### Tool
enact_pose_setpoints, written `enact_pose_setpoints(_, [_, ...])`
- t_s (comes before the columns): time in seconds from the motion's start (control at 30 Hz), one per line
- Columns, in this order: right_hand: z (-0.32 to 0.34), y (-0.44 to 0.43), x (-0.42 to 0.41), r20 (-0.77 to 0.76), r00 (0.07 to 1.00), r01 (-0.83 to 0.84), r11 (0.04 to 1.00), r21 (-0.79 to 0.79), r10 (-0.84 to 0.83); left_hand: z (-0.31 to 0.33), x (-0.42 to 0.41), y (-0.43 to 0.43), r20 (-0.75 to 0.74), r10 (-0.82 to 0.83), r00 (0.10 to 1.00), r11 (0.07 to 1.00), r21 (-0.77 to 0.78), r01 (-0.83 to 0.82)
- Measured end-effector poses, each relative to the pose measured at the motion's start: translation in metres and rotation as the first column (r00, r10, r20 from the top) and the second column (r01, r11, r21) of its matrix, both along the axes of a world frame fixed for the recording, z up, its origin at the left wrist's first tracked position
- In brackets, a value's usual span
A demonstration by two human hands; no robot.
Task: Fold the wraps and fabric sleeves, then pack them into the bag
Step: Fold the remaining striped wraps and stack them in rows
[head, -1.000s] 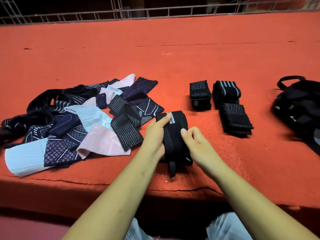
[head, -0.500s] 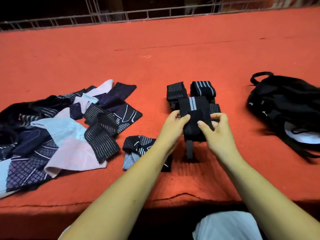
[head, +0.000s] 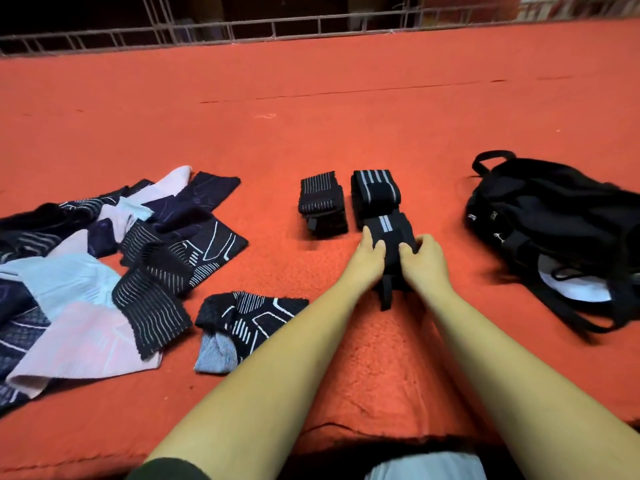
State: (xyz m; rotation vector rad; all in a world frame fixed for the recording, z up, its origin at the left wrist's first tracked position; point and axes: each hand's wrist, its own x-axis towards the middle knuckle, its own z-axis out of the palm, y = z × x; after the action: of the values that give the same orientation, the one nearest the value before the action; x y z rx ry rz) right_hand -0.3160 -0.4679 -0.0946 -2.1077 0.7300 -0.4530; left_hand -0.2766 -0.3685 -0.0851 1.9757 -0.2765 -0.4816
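Head view: you've lowered the folded wrap [head: 388, 233] just beside the striped roll [head: 375, 192]; your left hand [head: 367, 259] and right hand [head: 421, 259] grip it between them.

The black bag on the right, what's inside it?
At the near end of the black bag, only a white patch shows through a gap. Dark fabric covers the rest of the inside, so its contents cannot be seen.

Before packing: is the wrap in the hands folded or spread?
Folded. The left hand and right hand hold the wrap as a compact bundle.
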Motion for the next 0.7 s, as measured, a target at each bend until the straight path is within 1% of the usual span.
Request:
enact_pose_setpoints(0.07, [-0.002, -0.001, 0.002, -0.007, 1.000, -0.003, 0.999, 0.037, 0.003, -0.006, -0.002, -0.001, 0.008, 0.000, 1.000, 0.999, -0.048, 0.001])
enact_pose_setpoints(0.1, [0.000, -0.003, 0.001, -0.012, 1.000, -0.001, 1.000, 0.026, 0.001, -0.005, -0.003, 0.001, 0.002, -0.004, 1.000, 0.999, -0.050, 0.004])
enact_pose_setpoints(0.17, [0.008, -0.004, -0.001, -0.002, 0.999, 0.032, 0.998, -0.053, -0.032, 0.000, 0.001, 0.007, 0.006, 0.000, 1.000, 0.998, -0.056, 0.000])
enact_pose_setpoints(0.2, [0.015, -0.003, -0.003, 0.024, 0.998, 0.056, 0.993, -0.108, -0.054, 0.003, 0.005, 0.013, 0.008, 0.006, 1.000, 0.997, -0.083, -0.005])
enact_pose_setpoints(0.23, [0.023, -0.001, -0.005, 0.068, 0.996, 0.069, 0.984, -0.164, -0.059, 0.009, 0.008, 0.021, 0.014, 0.024, 1.000, 0.993, -0.117, -0.022])
enact_pose_setpoints(0.3, [0.041, 0.014, -0.007, 0.177, 0.984, 0.050, 0.967, -0.251, -0.005, 0.022, 0.014, 0.047, 0.055, 0.093, 0.994, 0.980, -0.183, -0.082])
enact_pose_setpoints(0.37, [0.055, 0.039, -0.001, 0.241, 0.965, -0.025, 0.953, -0.303, 0.101, 0.035, 0.018, 0.082, 0.058, 0.165, 0.985, 0.952, -0.271, -0.143])
enact_pose_setpoints(0.47, [0.061, 0.096, 0.014, 0.229, 0.930, -0.213, 0.929, -0.302, 0.288, 0.051, 0.021, 0.153, 0.127, 0.274, 0.953, 0.915, -0.341, -0.218])
enact_pose_setpoints(0.53, [0.061, 0.141, 0.025, 0.197, 0.898, -0.335, 0.903, -0.270, 0.393, 0.055, 0.021, 0.207, 0.179, 0.353, 0.918, 0.900, -0.333, -0.281])
enact_pose_setpoints(0.7, [0.060, 0.251, 0.051, 0.113, 0.800, -0.561, 0.802, -0.207, 0.589, 0.052, 0.009, 0.354, 0.323, 0.520, 0.790, 0.854, -0.207, -0.477])
